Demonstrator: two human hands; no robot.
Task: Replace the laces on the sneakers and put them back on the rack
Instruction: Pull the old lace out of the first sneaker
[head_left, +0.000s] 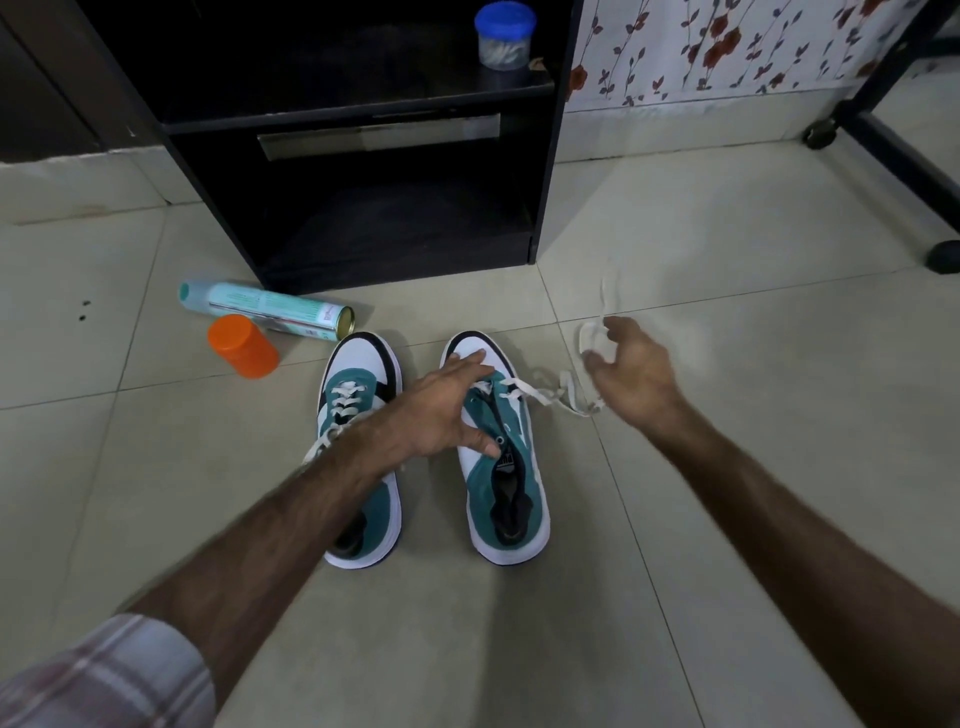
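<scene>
Two teal, white and black sneakers stand side by side on the tiled floor, toes pointing away from me. The left sneaker (358, 395) is laced with a white lace. On the right sneaker (501, 467) most eyelets are bare, and its white lace (550, 392) trails off to the right. My left hand (447, 410) lies flat across the right sneaker's forefoot, fingers spread and pressing down. To the right of that shoe, my right hand (631, 371) is raised with curled fingers pinching a blurred loop of the lace.
A black rack (363, 208) with open shelves stands just beyond the shoes; a blue-lidded jar (504, 36) sits on its upper shelf. A spray can (265, 309) lies on the floor beside an orange-capped container (241, 345), left of the sneakers. A wheeled black frame (893, 150) stands at right.
</scene>
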